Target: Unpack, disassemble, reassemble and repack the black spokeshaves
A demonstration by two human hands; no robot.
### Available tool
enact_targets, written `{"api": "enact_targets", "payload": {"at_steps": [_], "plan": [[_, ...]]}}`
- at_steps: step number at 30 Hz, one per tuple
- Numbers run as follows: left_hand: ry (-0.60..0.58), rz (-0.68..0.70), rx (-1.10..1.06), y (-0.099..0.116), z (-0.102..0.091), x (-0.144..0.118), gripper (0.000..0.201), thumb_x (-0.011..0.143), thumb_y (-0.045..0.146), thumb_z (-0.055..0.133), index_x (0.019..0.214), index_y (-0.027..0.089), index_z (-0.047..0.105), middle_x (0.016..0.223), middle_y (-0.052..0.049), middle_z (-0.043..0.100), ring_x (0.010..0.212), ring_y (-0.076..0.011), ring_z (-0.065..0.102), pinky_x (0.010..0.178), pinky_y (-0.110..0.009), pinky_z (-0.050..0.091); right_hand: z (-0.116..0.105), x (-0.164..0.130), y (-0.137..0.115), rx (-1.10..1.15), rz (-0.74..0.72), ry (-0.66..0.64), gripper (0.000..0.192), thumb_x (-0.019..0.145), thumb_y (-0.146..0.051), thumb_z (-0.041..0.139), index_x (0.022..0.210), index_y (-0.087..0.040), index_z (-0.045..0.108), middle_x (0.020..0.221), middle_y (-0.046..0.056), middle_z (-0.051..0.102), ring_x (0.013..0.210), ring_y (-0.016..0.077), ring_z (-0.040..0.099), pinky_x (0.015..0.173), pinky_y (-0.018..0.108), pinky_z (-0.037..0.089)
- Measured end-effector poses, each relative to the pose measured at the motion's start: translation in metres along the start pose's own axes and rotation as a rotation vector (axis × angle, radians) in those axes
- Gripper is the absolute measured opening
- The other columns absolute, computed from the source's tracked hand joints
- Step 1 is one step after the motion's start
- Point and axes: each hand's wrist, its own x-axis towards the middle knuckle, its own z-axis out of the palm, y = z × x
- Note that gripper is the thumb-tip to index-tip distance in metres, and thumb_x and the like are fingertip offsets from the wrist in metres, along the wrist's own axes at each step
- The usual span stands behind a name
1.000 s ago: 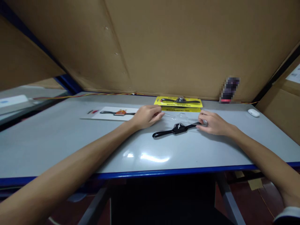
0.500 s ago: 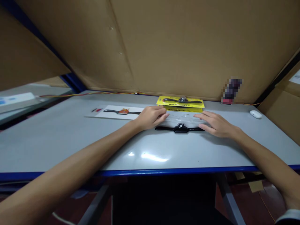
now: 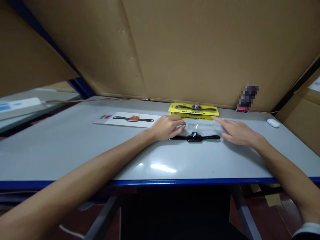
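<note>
A long black spokeshave point(image 3: 194, 137) lies flat on the smooth grey table point(image 3: 75, 150). The left hand point(image 3: 167, 127) curls loosely at one handle; the right hand point(image 3: 236, 131), fingers spread, touches clear crinkly plastic point(image 3: 202, 127).

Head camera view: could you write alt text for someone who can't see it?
Two bare hands rest on a grey blue-edged table at either end of a black two-handled woodworking tool: left hand at one handle, right hand open, beside clear plastic packaging. Behind lie yellow packaged tools and a white printed card.
</note>
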Motion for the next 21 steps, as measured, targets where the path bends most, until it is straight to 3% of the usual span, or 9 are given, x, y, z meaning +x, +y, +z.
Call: {"api": "enact_targets", "payload": {"at_steps": [2, 4, 6, 10, 14, 18, 21], "plan": [[0.007, -0.028, 0.007, -0.003, 0.002, -0.001, 0.047, 0.113, 0.035, 0.035, 0.097, 0.019, 0.075, 0.087, -0.008, 0.077, 0.08, -0.0221, 0.072, 0.069, -0.033, 0.051, -0.004, -0.002, 0.006, 0.039, 0.067, -0.081, 0.073, 0.108, -0.045, 0.043, 0.178, -0.029, 0.031, 0.144, 0.016, 0.072, 0.122, 0.0385, 0.072, 0.097, 0.051, 0.055], [0.015, -0.043, 0.006, -0.005, 0.003, -0.001, 0.047, 0.112, 0.034, 0.035, 0.096, 0.018, 0.075, 0.086, -0.008, 0.077, 0.079, -0.0225, 0.071, 0.069, -0.033, 0.051, -0.007, -0.003, 0.013, 0.068, 0.134, -0.14, 0.067, 0.11, -0.059, 0.035, 0.171, -0.032, 0.045, 0.149, 0.015, 0.069, 0.126, 0.0394, 0.071, 0.103, 0.053, 0.054], [0.014, -0.058, 0.002, -0.006, 0.003, -0.001, 0.046, 0.112, 0.034, 0.035, 0.095, 0.019, 0.075, 0.085, -0.008, 0.076, 0.079, -0.0226, 0.071, 0.069, -0.033, 0.05, -0.007, -0.002, 0.019, 0.08, 0.196, -0.182, 0.064, 0.111, -0.064, 0.028, 0.157, -0.031, 0.058, 0.151, 0.014, 0.068, 0.129, 0.0393, 0.07, 0.105, 0.054, 0.053], [-0.004, -0.111, -0.011, -0.008, 0.0, 0.0, 0.046, 0.111, 0.037, 0.037, 0.09, 0.019, 0.074, 0.082, -0.009, 0.075, 0.076, -0.0219, 0.069, 0.069, -0.032, 0.048, -0.005, 0.001, 0.035, 0.025, 0.345, -0.247, 0.068, 0.11, -0.069, 0.026, 0.142, -0.022, 0.062, 0.148, 0.02, 0.07, 0.128, 0.0426, 0.07, 0.1, 0.054, 0.055], [0.016, -0.255, 0.018, -0.022, -0.007, -0.003, 0.047, 0.109, 0.041, 0.037, 0.084, 0.02, 0.071, 0.082, -0.009, 0.075, 0.073, -0.0212, 0.065, 0.067, -0.033, 0.042, 0.0, 0.004, 0.062, -0.022, 0.488, -0.306, 0.066, 0.111, -0.061, 0.025, 0.14, -0.017, 0.065, 0.143, 0.026, 0.072, 0.126, 0.0441, 0.071, 0.1, 0.055, 0.054], [0.007, -0.502, 0.069, -0.049, -0.014, -0.015, 0.044, 0.105, 0.041, 0.039, 0.07, 0.022, 0.06, 0.068, -0.006, 0.066, 0.062, -0.0191, 0.054, 0.062, -0.034, 0.032, 0.003, 0.005, 0.085, 0.019, 0.521, -0.3, 0.061, 0.111, -0.049, 0.028, 0.136, -0.012, 0.07, 0.148, 0.03, 0.068, 0.129, 0.0445, 0.069, 0.099, 0.054, 0.055], [-0.022, -0.622, 0.092, -0.069, -0.016, -0.025, 0.043, 0.103, 0.042, 0.043, 0.067, 0.023, 0.056, 0.062, -0.005, 0.061, 0.059, -0.0188, 0.048, 0.061, -0.034, 0.027, 0.004, 0.005, 0.088, -0.035, 0.548, -0.244, 0.057, 0.111, -0.047, 0.032, 0.135, -0.013, 0.071, 0.145, 0.029, 0.07, 0.126, 0.0453, 0.071, 0.097, 0.055, 0.055]]}}
